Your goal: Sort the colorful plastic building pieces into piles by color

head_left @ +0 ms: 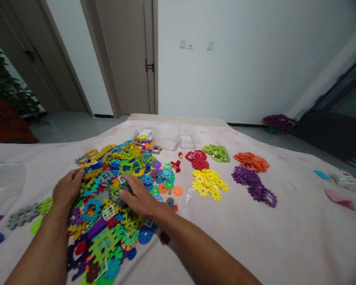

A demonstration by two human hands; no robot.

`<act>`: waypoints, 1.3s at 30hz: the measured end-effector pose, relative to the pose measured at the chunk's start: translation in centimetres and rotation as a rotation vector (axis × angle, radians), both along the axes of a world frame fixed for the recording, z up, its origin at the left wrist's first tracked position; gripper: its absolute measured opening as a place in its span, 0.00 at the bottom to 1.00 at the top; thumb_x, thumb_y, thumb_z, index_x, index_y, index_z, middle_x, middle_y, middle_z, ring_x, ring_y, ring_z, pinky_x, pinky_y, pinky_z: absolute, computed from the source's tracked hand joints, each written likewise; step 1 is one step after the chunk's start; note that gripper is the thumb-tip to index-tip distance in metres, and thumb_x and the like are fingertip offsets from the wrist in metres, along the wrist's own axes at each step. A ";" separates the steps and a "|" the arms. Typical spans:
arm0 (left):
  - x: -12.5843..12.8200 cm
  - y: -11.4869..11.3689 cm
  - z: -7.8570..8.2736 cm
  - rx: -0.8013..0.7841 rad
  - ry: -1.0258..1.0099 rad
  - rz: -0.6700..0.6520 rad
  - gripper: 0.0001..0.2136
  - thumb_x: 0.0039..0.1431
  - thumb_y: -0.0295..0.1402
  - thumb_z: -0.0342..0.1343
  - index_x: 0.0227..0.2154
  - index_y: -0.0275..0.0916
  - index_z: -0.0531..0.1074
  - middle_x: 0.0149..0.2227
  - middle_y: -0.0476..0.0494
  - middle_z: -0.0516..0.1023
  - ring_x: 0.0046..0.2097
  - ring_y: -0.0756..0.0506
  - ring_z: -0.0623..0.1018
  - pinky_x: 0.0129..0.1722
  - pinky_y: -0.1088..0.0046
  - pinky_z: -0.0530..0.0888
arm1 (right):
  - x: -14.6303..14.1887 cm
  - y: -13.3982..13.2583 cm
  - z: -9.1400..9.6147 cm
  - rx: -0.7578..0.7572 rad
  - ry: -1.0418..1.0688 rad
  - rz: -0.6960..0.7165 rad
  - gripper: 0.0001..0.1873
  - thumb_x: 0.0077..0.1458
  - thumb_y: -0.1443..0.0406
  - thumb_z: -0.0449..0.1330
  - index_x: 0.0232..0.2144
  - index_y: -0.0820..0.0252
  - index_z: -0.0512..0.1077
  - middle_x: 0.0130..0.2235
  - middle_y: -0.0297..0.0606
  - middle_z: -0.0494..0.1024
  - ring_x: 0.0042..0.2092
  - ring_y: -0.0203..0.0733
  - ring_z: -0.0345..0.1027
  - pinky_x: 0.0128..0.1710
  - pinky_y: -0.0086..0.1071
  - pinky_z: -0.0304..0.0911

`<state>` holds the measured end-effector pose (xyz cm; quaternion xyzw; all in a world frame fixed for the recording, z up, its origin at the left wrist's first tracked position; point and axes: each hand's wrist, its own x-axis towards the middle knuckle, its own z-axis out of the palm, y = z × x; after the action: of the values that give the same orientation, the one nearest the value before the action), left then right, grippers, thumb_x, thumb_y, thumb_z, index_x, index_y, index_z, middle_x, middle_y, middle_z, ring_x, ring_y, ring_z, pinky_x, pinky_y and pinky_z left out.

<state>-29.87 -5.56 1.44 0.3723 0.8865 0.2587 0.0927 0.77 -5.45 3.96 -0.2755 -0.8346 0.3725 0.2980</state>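
A big heap of mixed plastic building pieces (99,209) is spread over the cloth in front of me, with gear-edged plates, notched discs, small window frames and bricks in many colours. Against the heap's left edge lies my left hand (67,187), its fingers stretched along the pieces and their tips partly hidden. My right hand (140,194) reaches over the middle of the heap, thumb and fingers apart. Dark grey pieces lie under its fingers, near a small white window frame (121,180). I see nothing clearly gripped in either hand.
Sorted piles lie to the right: red (197,159), lime green (216,152), yellow (209,183), orange (251,161) and purple (254,185). Clear plastic containers (167,136) stand behind the heap. A white packet (344,180) and pink cloth (340,199) lie far right.
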 end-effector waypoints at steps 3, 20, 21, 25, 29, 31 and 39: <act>0.0 0.0 0.1 -0.015 -0.001 0.001 0.32 0.63 0.56 0.37 0.59 0.44 0.72 0.59 0.34 0.74 0.57 0.30 0.74 0.53 0.52 0.70 | 0.2 -0.5 0.4 0.034 0.098 0.003 0.27 0.68 0.57 0.53 0.65 0.59 0.61 0.66 0.46 0.65 0.67 0.41 0.55 0.67 0.42 0.53; 0.4 -0.1 0.4 -0.017 0.003 0.006 0.33 0.63 0.57 0.36 0.59 0.46 0.72 0.59 0.35 0.75 0.57 0.29 0.74 0.52 0.52 0.70 | 3.2 0.9 0.5 0.058 -0.181 -0.093 0.29 0.66 0.56 0.54 0.65 0.61 0.60 0.67 0.49 0.62 0.67 0.48 0.54 0.67 0.47 0.52; 0.4 -0.1 0.4 -0.014 0.001 0.005 0.33 0.63 0.57 0.36 0.59 0.45 0.72 0.59 0.35 0.75 0.57 0.29 0.74 0.52 0.52 0.70 | 2.8 0.2 0.9 0.047 -0.121 0.001 0.29 0.66 0.55 0.54 0.65 0.60 0.59 0.67 0.48 0.62 0.68 0.46 0.55 0.66 0.45 0.53; 0.4 -0.1 0.4 0.001 0.002 -0.006 0.33 0.63 0.57 0.37 0.59 0.45 0.72 0.59 0.34 0.75 0.57 0.29 0.74 0.52 0.52 0.70 | 3.3 -1.0 1.6 0.044 0.072 0.110 0.20 0.67 0.61 0.54 0.60 0.55 0.67 0.62 0.40 0.71 0.63 0.39 0.63 0.63 0.40 0.59; 0.2 -0.1 0.3 0.005 0.007 -0.006 0.33 0.63 0.57 0.36 0.58 0.44 0.73 0.58 0.34 0.75 0.56 0.30 0.74 0.51 0.53 0.71 | 5.8 0.9 0.8 0.037 0.037 -0.226 0.16 0.62 0.70 0.55 0.49 0.53 0.76 0.50 0.36 0.80 0.52 0.40 0.72 0.56 0.40 0.66; 0.2 0.0 0.1 0.006 0.009 -0.003 0.32 0.63 0.56 0.37 0.58 0.44 0.73 0.58 0.34 0.76 0.55 0.30 0.75 0.50 0.54 0.71 | 7.2 1.9 0.4 0.021 0.023 -0.385 0.17 0.55 0.73 0.56 0.44 0.55 0.78 0.44 0.37 0.81 0.47 0.41 0.74 0.51 0.39 0.69; 0.0 -0.1 0.0 0.017 0.000 -0.010 0.30 0.65 0.54 0.39 0.58 0.43 0.73 0.58 0.34 0.76 0.55 0.33 0.74 0.51 0.57 0.69 | 7.5 0.6 -0.2 0.132 -0.054 0.077 0.26 0.46 0.75 0.53 0.45 0.53 0.79 0.47 0.34 0.81 0.51 0.41 0.73 0.57 0.41 0.65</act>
<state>-29.86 -5.62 1.45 0.3773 0.8824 0.2659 0.0910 8.25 -4.87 3.74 -0.2327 -0.8751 0.3203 0.2783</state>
